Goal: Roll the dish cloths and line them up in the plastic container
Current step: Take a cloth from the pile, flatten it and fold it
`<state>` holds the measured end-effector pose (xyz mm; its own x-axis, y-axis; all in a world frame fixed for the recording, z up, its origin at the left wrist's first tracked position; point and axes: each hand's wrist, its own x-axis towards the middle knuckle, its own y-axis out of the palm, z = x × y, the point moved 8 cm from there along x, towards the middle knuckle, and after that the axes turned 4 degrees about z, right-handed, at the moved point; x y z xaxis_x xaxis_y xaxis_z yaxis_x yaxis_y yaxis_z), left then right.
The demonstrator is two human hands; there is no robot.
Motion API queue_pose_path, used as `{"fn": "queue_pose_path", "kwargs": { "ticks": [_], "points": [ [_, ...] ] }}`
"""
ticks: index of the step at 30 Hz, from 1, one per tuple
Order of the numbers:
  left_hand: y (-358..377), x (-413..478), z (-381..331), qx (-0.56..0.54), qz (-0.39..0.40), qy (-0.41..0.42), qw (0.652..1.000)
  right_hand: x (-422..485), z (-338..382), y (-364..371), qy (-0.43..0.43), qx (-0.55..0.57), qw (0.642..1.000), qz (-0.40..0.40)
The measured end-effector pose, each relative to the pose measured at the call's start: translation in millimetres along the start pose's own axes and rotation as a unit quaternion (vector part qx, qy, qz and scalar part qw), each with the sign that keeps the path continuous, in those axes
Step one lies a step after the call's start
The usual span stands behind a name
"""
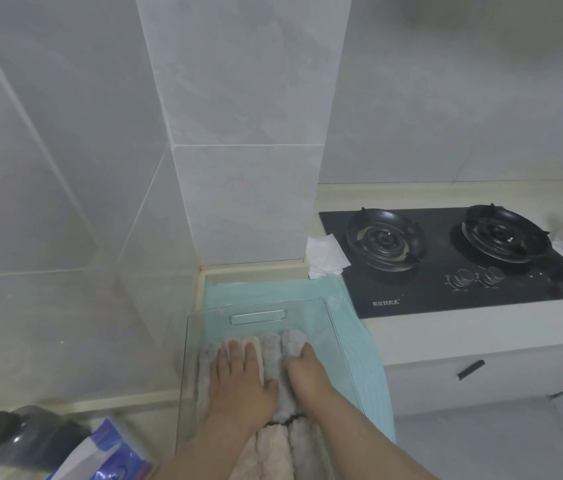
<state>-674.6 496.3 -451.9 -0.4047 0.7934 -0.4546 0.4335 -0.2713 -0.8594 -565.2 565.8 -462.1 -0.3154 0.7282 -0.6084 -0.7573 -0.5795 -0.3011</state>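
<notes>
Countertop [411, 336]: rolled dish cloths [272, 346] judged nearly all lined in plastic container [187, 341], pressed by flat left hand [238, 386], one gripped by right hand [307, 370].

- The clear plastic container [259, 317] stands on a turquoise mat [359, 341] on the bench [446, 330], with rolled dish cloths [271, 355] side by side inside.
- The left grip [242, 386] presses flat on them.
- The right grip [304, 370] curls its fingers on the rightmost roll [292, 341].

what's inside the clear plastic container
Rolled dish cloths lined up side by side, with the left hand flat on them and the right hand gripping one. The hands cover parts of them.
</notes>
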Motion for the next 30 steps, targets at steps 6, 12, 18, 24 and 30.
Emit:
{"fn": "queue_pose_path", "kwargs": {
  "ticks": [6, 12, 18, 24, 30],
  "points": [
    [0.8, 1.3, 5.1, 0.021, -0.008, -0.005, 1.0, -6.9, -12.5, 4.3, -0.003, -0.153, 0.988, -0.003],
    [1.8, 5.4, -3.6, 0.034, -0.017, -0.029, 0.999, -2.3, -7.1, -4.5, -0.028, -0.081, 0.995, -0.041],
    [-13.3, -6.6, 5.4, -0.02, -0.061, -0.031, 0.997, -12.9, 2.5, -5.5, -0.051, -0.144, 0.987, -0.05],
    [-18.4, -25.7, 19.6, -0.164, -0.071, -0.093, 0.98, -19.2, 10.2, -5.1, -0.045, -0.196, 0.977, -0.074],
    [-5.2, -24.8, 21.1, -0.131, -0.034, -0.078, 0.988, -4.6, 3.3, -5.4, -0.002, -0.113, 0.993, -0.024]
  ]
}}
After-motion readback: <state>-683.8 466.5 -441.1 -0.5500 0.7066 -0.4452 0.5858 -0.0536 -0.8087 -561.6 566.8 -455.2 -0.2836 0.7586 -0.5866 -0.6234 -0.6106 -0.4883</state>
